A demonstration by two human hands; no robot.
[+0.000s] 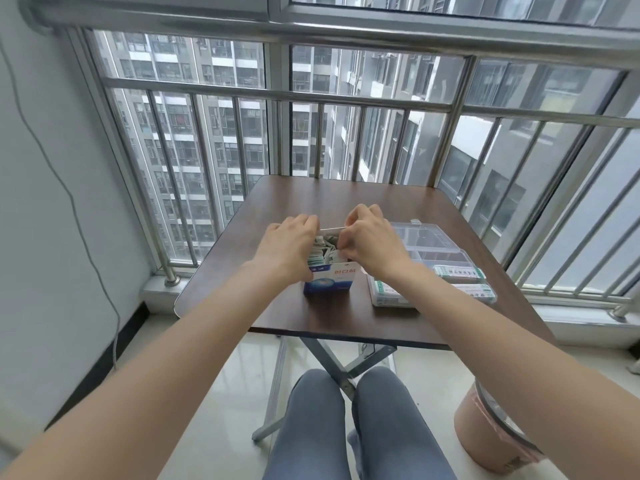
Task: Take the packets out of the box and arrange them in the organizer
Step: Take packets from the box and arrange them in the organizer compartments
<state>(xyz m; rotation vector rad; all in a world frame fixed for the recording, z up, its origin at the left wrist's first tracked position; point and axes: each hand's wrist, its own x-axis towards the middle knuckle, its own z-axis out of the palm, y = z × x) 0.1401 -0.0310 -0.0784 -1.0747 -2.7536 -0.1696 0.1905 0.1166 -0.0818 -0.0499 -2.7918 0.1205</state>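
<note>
A small blue and white box [327, 281] stands open on the brown table [311, 202], with several small packets [323, 252] showing inside. My left hand [289, 245] curls over the box's left side, fingers reaching into the opening. My right hand [369, 239] is over the box's right side, its fingers pinching at the packets and the box's far flap. To the right lies a clear plastic organizer [433, 251] with its lid open. Several green and white packets [457, 271] lie in its near compartments.
The table is a small folding one against a metal window railing [346, 98]. My knees in blue jeans [346, 427] are below its front edge. A pinkish bin [491, 431] stands on the floor at the right. A cable [69, 202] hangs on the left wall.
</note>
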